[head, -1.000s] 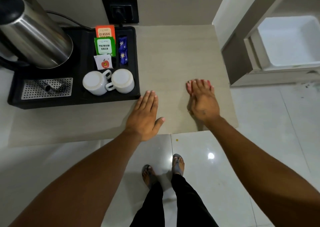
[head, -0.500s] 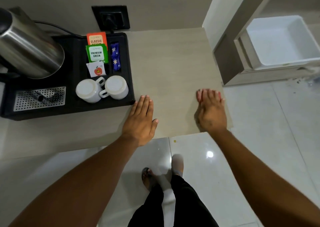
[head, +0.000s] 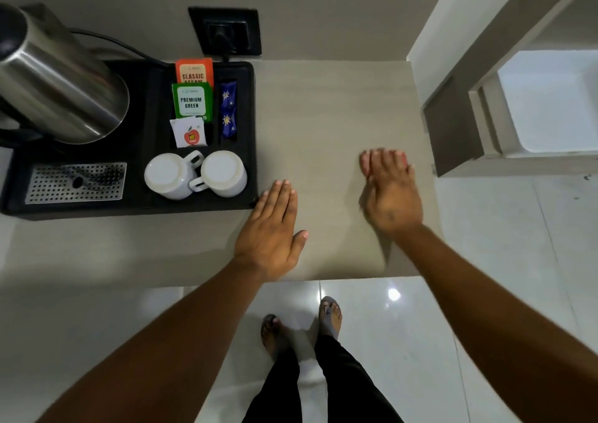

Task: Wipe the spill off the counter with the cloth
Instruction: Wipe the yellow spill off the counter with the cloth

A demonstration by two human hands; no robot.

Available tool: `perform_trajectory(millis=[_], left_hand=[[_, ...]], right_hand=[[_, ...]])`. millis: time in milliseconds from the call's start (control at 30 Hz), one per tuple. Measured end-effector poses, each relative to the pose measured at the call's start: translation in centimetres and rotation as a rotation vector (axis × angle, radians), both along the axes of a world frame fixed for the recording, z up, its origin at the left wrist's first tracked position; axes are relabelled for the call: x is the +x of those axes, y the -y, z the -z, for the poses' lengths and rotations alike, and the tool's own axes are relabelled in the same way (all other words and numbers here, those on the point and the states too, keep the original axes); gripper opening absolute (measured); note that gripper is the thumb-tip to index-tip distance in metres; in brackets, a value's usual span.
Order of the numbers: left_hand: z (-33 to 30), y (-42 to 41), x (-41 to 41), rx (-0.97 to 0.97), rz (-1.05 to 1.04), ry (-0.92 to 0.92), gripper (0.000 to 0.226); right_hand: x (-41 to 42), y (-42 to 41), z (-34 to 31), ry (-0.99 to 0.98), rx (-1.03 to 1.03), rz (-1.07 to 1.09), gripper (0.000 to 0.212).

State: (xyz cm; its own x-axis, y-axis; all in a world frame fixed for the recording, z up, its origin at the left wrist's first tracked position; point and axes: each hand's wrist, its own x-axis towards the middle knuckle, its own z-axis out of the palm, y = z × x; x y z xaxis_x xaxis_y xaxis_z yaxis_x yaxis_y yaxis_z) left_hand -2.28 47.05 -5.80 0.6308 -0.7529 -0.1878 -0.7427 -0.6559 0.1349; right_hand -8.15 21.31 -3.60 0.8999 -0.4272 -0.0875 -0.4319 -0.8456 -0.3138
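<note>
Right hand: my right hand (head: 390,193) lies palm down near the counter's right edge, pressed flat over a pink cloth (head: 404,158); whether the fingers grip it I cannot tell.
Cloth: only slivers of pink show past my fingertips, lying on the counter (head: 323,115) close to its right edge.
Left hand: my left hand (head: 271,231) rests flat and spread on the counter, fingers together, thumb out, holding nothing, fingertips just beside the front right corner of the black tray (head: 155,209).
Spill: no wet patch can be made out on the beige surface I see.
Tray: two white cups (head: 194,175) sit upside down at its front, handles touching; tea sachets (head: 192,100) stand behind them, a steel kettle (head: 61,89) at the left.
Wall: a black socket (head: 225,31) behind the tray, plug in.
Below: sandalled feet (head: 301,322) on a glossy white floor.
</note>
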Motion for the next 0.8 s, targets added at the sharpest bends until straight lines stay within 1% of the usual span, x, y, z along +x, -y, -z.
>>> perform_trajectory(millis=[67, 133, 200, 267, 367, 467, 500, 567, 667, 733, 800], left_hand=[[0.2, 0.1, 0.1, -0.056, -0.007, -0.016, 0.081], [0.2, -0.3, 0.2, -0.104, 0.002, -0.04, 0.08], [0.3, -0.1, 0.3, -0.152, 0.007, -0.015, 0.078], [0.3, -0.2, 0.4, -0.14, 0.014, -0.021, 0.078], [0.0, -0.1, 0.4, -0.101, -0.006, -0.036, 0.079], [-0.2, 0.1, 0.5, -0.067, -0.011, -0.027, 0.08], [-0.2, 0.0, 0.6, -0.066, -0.01, -0.035, 0.08], [0.1, 0.0, 0.5, -0.079, -0.01, -0.024, 0.081], [0.4, -0.1, 0.3, -0.119, -0.009, -0.024, 0.081], [0.6, -0.2, 0.3, -0.141, -0.012, -0.022, 0.081], [0.6, -0.2, 0.3, -0.148, -0.014, -0.022, 0.08]], right_hand=[[4.8, 3.4, -0.1, 0.005, -0.016, 0.065, 0.056], [9.9, 4.5, -0.3, 0.005, -0.014, 0.088, 0.054], [14.2, 3.6, -0.8, 0.024, -0.026, 0.05, 0.054], [16.5, 0.4, -0.6, 0.03, 0.012, -0.059, 0.056], [14.6, -4.6, 0.2, 0.042, 0.045, -0.264, 0.059], [9.3, -4.7, 0.8, 0.078, 0.021, -0.406, 0.061], [8.3, -3.4, 0.9, 0.089, 0.028, -0.414, 0.061], [8.9, 0.5, 0.7, 0.09, 0.022, -0.371, 0.058], [14.4, 5.5, -0.3, 0.043, 0.023, -0.254, 0.054], [16.7, 5.4, -0.4, 0.039, 0.016, -0.212, 0.054], [16.6, 3.2, 0.0, 0.049, 0.019, -0.249, 0.055]])
